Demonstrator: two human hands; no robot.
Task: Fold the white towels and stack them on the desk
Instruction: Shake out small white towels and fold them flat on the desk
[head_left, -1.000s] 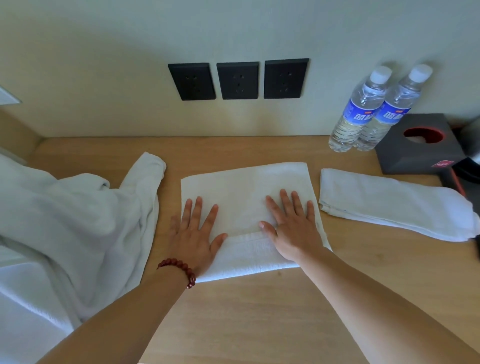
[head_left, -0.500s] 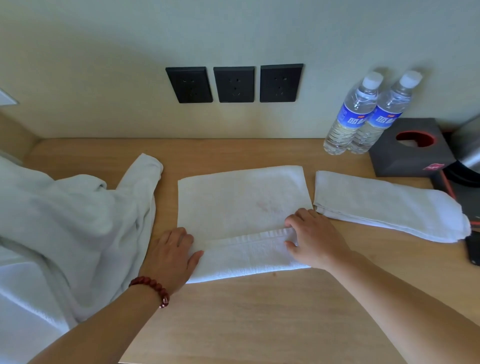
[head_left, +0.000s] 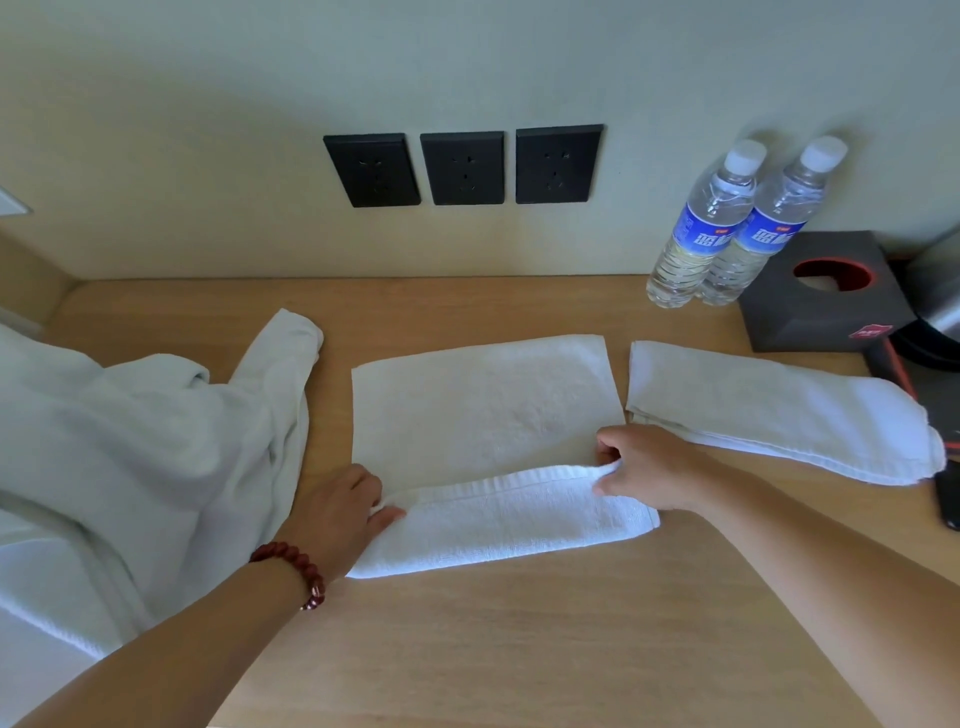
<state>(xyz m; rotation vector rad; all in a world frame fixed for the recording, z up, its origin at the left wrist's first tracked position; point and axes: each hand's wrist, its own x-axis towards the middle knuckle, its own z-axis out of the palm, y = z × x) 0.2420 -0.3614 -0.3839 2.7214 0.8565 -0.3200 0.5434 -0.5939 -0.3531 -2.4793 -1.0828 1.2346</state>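
Where both palms lay flat on the cloth a second ago, they now work its near fold: beside the unfolded heap of white towels on the table, the left hand pinches the left end of the centre towel, and the right hand pinches and lifts the right end. Smoothing looks finished, so another fold forward seems next. A folded towel waits further right for stacking.

Half-folded white towel lies flat mid-desk, folded towel just right, crumpled towels left.
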